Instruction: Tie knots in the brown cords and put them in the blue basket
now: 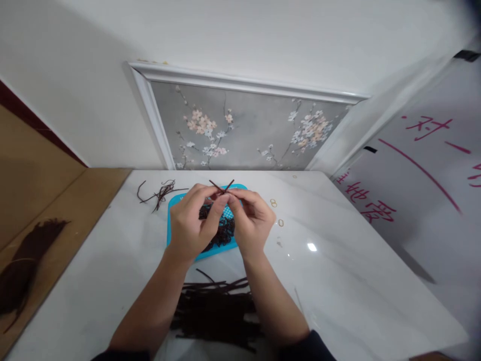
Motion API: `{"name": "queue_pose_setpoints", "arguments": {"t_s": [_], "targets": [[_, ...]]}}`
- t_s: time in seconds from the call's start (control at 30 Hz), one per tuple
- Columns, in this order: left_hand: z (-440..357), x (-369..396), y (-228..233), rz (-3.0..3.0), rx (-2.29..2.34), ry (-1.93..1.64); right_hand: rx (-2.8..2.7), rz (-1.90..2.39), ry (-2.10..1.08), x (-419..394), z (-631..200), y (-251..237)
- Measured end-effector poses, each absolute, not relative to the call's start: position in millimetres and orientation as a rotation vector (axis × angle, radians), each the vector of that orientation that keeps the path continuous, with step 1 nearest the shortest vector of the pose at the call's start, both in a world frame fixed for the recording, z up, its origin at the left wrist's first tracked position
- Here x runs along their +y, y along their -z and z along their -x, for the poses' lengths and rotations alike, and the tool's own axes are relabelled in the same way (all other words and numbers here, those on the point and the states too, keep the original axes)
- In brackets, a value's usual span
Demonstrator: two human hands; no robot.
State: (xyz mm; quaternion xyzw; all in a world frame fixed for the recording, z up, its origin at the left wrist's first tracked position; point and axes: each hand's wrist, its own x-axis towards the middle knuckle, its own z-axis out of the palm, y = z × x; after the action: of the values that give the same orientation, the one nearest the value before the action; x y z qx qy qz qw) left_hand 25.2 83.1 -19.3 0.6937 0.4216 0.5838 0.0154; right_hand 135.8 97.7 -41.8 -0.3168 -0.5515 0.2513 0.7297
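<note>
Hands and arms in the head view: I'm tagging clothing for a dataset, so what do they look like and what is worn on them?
Both hands, left hand and right hand, are bare: no gloves, and no rings or watch visible. The forearms are uncovered too. Dark sleeves show only at the bottom edge of the picture, pushed up near the elbows.

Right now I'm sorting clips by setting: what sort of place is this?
Probably a room at home used for handcraft: a white table against a wall with a floral panel, a blue tray and dark cords.

Home craft corner: floral wall panel (244, 130), white marble-look table (338, 281)
</note>
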Motion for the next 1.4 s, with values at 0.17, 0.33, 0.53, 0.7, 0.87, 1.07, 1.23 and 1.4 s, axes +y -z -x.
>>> {"name": "queue_pose_setpoints", "arguments": {"t_s": [0.17,0.33,0.53,0.7,0.87,1.07,1.23,1.4], "targets": [[-20.8,77.3,23.0,-2.234,1.310,-1.838,-1.210,0.695,-0.623,87.9,-138.3,41.4],[-23.4,64.1,45.6,-2.073,1.277,-1.785,-1.109,0.873,-0.732,65.1,-136.3,61.7],[-18.6,44.7,79.9,-1.944,1.197,-1.663,-1.145,0.923,-0.753,42.7,-139.0,88.4],[-16.9,26.5,98.1,-1.773,1.274,-1.577,-1.175,0.941,-0.781,27.3,-137.5,104.0],[-16.4,19.3,102.8,-1.745,1.298,-1.617,-1.216,0.918,-0.847,18.4,-133.7,110.9],[-6.7,20.0,106.0,-1.983,1.224,-1.567,-1.355,0.928,-0.862,13.8,-146.2,117.8],[3.6,22.4,106.6,-2.242,1.097,-1.386,-1.382,0.949,-0.888,16.7,-159.1,118.5],[11.3,26.1,104.8,-2.199,1.040,-1.256,-1.567,0.801,-1.102,27.3,-169.6,118.2]]}}
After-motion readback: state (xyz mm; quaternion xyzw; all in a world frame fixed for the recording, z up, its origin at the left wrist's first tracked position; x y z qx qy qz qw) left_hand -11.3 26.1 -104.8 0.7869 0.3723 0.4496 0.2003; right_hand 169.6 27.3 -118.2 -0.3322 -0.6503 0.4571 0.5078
